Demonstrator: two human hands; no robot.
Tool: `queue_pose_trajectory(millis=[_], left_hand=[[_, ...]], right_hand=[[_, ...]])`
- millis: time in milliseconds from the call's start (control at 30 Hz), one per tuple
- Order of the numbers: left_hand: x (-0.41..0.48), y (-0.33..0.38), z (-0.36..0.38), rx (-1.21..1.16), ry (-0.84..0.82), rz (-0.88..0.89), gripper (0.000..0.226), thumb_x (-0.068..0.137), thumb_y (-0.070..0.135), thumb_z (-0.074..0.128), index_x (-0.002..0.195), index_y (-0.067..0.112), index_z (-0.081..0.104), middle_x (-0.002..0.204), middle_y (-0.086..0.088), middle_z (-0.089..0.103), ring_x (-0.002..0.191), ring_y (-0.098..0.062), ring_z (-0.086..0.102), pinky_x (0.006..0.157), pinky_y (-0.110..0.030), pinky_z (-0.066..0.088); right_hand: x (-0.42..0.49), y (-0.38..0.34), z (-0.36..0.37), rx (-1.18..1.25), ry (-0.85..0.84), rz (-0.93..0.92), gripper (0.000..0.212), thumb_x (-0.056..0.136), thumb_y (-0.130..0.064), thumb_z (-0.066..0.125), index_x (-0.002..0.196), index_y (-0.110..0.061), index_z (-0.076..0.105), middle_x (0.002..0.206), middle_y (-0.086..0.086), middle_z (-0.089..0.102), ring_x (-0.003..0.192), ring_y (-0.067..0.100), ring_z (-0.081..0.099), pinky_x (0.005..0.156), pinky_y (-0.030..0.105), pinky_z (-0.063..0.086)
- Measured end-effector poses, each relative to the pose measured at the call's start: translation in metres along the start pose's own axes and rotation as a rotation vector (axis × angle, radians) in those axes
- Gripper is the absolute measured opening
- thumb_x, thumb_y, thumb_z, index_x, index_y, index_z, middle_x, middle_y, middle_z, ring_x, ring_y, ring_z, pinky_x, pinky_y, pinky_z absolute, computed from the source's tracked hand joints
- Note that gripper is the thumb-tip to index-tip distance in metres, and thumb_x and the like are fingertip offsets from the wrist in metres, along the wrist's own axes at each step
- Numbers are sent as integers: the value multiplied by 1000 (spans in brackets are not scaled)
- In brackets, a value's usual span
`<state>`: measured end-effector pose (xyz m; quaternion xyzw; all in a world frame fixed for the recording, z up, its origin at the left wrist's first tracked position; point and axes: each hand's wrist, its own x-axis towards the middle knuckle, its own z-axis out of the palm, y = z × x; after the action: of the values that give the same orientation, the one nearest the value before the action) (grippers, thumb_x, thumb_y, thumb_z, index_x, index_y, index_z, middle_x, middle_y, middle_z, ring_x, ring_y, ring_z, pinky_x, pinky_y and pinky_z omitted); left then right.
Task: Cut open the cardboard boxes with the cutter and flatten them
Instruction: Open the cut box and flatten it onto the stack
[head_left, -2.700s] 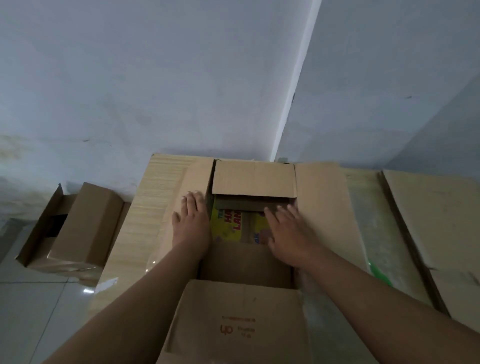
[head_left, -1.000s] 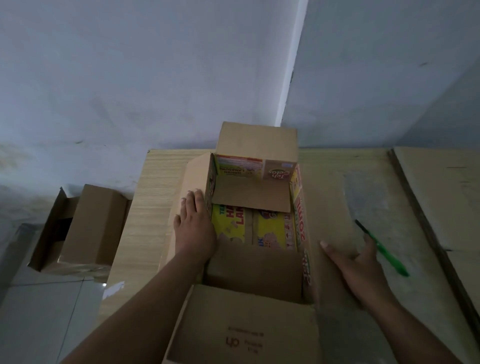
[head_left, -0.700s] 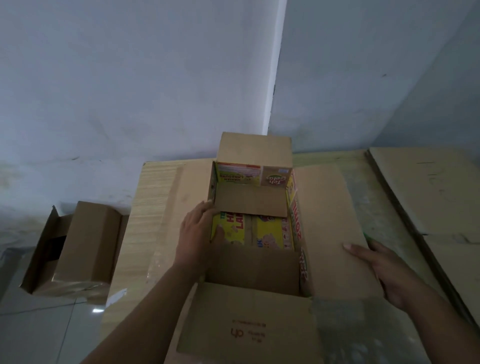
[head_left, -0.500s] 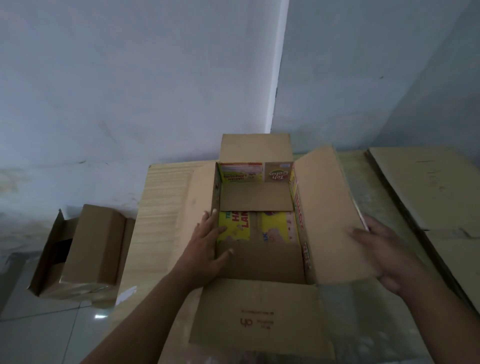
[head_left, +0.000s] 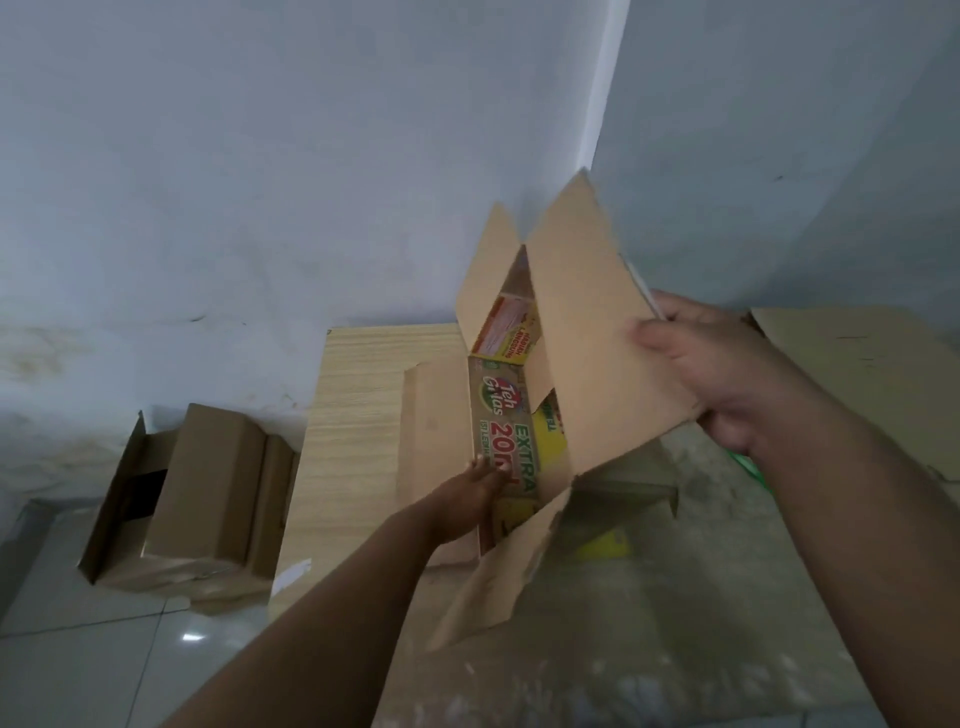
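A: Why is the cardboard box (head_left: 587, 338) tipped up, with its near flap hanging loose?

B: I judge it is being folded down. It stands on the surface (head_left: 358, 415), both ends open, so its walls can skew flat.

A: And the hands?

B: The left hand (head_left: 462, 506) reaches inside the box, fingers stretched out against the printed inner wall, likely bracing it. The right hand (head_left: 737, 379) grasps the box's tall right panel, thumb in front, fingers behind.

A: The cutter?

B: Held by neither hand. A green sliver just right of the box, under the right wrist, looks like the cutter (head_left: 748, 467).

A: Farther off?

B: Left of the box, another carton (head_left: 208, 493) lies on the floor. To the right are flat cardboard sheets (head_left: 872, 374).
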<state>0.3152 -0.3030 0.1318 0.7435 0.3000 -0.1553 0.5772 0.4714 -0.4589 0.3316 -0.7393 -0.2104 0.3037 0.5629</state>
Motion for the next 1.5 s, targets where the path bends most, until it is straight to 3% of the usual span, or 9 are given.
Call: queue_pose_trajectory(millis=[100,433,567,767,933,1067,1233,1400,1500], left_hand=[[-19,11,-7,-209,-13,-53,55,107,58,30,143,22,50,140,-1,55,128,-19,51,110,-41,33],[-78,75,-23,-617,248,360,89,85,89,40,156,36,39,153,-1,51,142,-26,47,111,-50,46],[-91,91,-26,-653,283,351,88,82,88,48,154,40,41,156,2,49,140,-24,48,117,-61,35],[-84,104,-13,-615,378,359,78,93,62,62,157,32,28,129,7,55,102,-3,57,95,-33,50],[-75,109,-2,-533,511,347,102,71,75,63,158,36,26,145,1,55,121,-18,61,108,-44,49],[-71,108,2,-509,576,338,92,77,70,63,155,32,30,134,-3,64,108,-14,66,91,-34,54],[-71,109,3,-524,645,323,69,96,56,59,154,25,37,134,-3,63,106,-9,63,75,-22,45],[-70,110,4,-539,614,377,66,95,59,53,151,24,44,136,11,59,103,18,51,79,-9,37],[-72,112,9,-605,578,339,76,89,76,53,148,29,48,139,17,59,123,11,53,110,-25,38]], right_hand=[[-7,1,33,-70,-148,66,16,100,-23,55,105,-16,69,90,6,77,86,25,72,75,38,54],[-6,11,87,270,-323,154,74,96,-71,32,124,-13,69,119,12,72,111,27,69,93,43,49],[-7,32,89,232,-196,118,51,101,-50,43,117,-12,72,112,12,74,110,29,68,86,40,52],[-4,53,64,374,289,72,18,88,-8,60,101,-3,71,91,10,69,83,20,65,71,35,53],[3,93,43,47,174,427,27,98,-41,55,109,-18,63,102,7,64,82,16,56,62,31,38],[4,120,22,204,36,571,47,92,-54,59,110,-11,66,90,11,73,82,29,67,60,35,55],[2,109,-6,210,313,131,14,88,-12,64,80,-15,75,89,6,75,90,27,68,80,39,53],[-22,71,-10,429,-59,-219,34,101,-13,43,127,-17,64,117,4,73,111,20,66,91,37,49],[-28,64,21,294,-316,-268,46,105,-38,39,146,-23,50,146,1,56,138,18,47,114,43,36]])
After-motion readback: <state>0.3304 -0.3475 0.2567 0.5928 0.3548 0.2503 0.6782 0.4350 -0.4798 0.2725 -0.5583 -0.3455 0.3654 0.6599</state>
